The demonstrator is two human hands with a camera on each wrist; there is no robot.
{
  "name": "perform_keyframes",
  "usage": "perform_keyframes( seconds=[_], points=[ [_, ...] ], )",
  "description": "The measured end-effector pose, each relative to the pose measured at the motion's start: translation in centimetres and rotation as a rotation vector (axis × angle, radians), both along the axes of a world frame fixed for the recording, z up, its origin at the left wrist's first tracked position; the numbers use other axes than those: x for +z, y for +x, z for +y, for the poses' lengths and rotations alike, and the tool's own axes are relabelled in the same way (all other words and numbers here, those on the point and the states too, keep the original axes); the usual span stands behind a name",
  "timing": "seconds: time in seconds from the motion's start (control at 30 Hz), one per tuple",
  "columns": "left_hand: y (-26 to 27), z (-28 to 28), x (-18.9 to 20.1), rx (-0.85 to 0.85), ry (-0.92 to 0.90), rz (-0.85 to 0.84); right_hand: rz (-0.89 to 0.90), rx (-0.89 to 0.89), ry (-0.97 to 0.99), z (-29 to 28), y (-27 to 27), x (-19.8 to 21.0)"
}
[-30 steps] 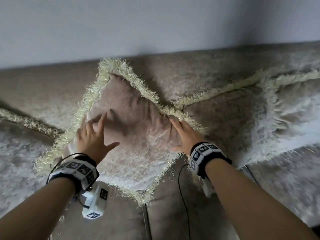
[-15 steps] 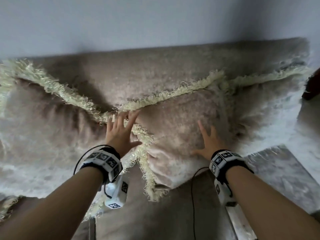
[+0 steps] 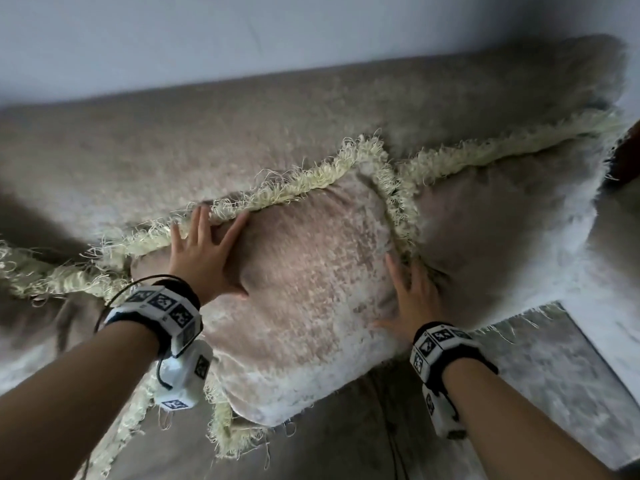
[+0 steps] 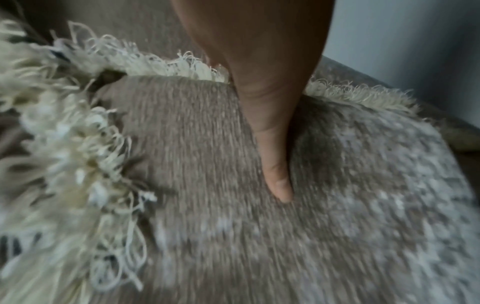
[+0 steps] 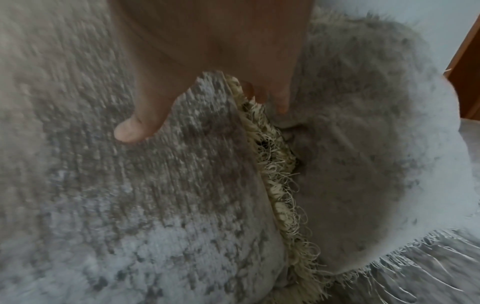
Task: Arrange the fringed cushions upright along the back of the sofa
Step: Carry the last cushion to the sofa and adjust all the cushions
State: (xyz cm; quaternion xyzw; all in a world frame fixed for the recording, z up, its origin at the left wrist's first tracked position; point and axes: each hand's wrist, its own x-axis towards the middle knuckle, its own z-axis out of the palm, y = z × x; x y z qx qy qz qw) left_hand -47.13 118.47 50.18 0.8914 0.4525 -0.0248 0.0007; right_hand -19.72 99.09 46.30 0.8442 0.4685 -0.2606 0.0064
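Note:
A beige velvet cushion (image 3: 311, 289) with cream fringe leans against the sofa back (image 3: 242, 140). My left hand (image 3: 204, 251) lies flat on its upper left part, fingers spread and reaching the top fringe; the thumb (image 4: 278, 181) presses the fabric. My right hand (image 3: 412, 292) presses flat on its right edge, fingers at the fringe seam (image 5: 275, 160) where it meets a second fringed cushion (image 3: 502, 230) standing to the right. A third cushion's fringe (image 3: 62, 271) shows at the left, mostly cut off.
A pale wall (image 3: 277, 36) rises behind the sofa. The sofa seat (image 3: 346, 445) shows below the cushions. A dark wooden edge (image 3: 627, 157) sits at the far right beside the sofa arm (image 3: 616, 265).
Both hands have shifted right onto the middle cushion: the left went from the seam between cushions to its top left, and the right went to its right edge. The view panned right.

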Motion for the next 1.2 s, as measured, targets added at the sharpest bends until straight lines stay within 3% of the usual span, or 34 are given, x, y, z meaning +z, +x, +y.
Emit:
perform_keyframes(
  seconds=[0.13, 0.3, 0.5, 0.7, 0.97, 1.2],
  points=[
    [0.9, 0.8, -0.9, 0.020, 0.021, 0.103, 0.013, 0.001, 0.106, 1.6, 1.0, -1.2],
    [0.7, 1.1, -1.9, -0.055, 0.148, 0.048, 0.087, 0.014, 0.196, 3.8, 2.4, -2.4],
    [0.8, 1.7, -1.9, -0.064, 0.138, 0.088, 0.324, -0.038, 0.304, 5.0, 3.2, -3.7],
    [1.6, 0.3, -0.4, -0.055, 0.075, 0.096, 0.249, -0.092, 0.362, 4.6, 2.0, -4.3],
    [4.9, -3.3, 3.4, -0.088, 0.087, -0.029, 0.140, -0.232, 0.243, 1.2, 3.5, 0.3],
    [1.6, -6.4, 5.9, 0.049, 0.014, -0.149, 0.006, -0.053, 0.298, 1.4, 3.3, 7.0]
  ],
)
